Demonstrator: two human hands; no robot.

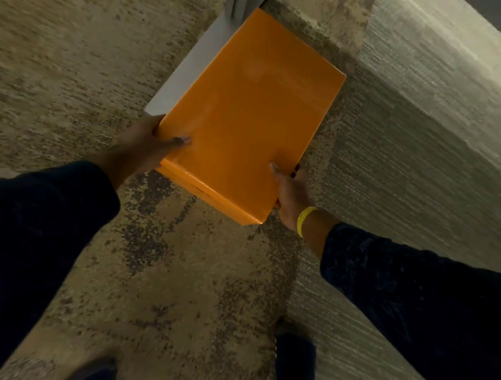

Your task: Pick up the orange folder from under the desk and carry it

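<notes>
Between both hands, orange folder [245,114] held flat above speckled floor [51,71]. Left hand [142,147] grips its near-left corner, thumb on top, fingers hidden beneath. Right hand [290,192] clamps the near-right edge, thumb up top; yellow wristband [303,220] on that wrist. Beyond the folder, a white panel [190,70] is mostly covered, hard to identify. Both dark sleeves cut off by frame.

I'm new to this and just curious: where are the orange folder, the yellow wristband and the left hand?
orange folder [251,111]: head view, front cover.
yellow wristband [304,219]: head view, band's outer face.
left hand [145,144]: head view, back.
</notes>
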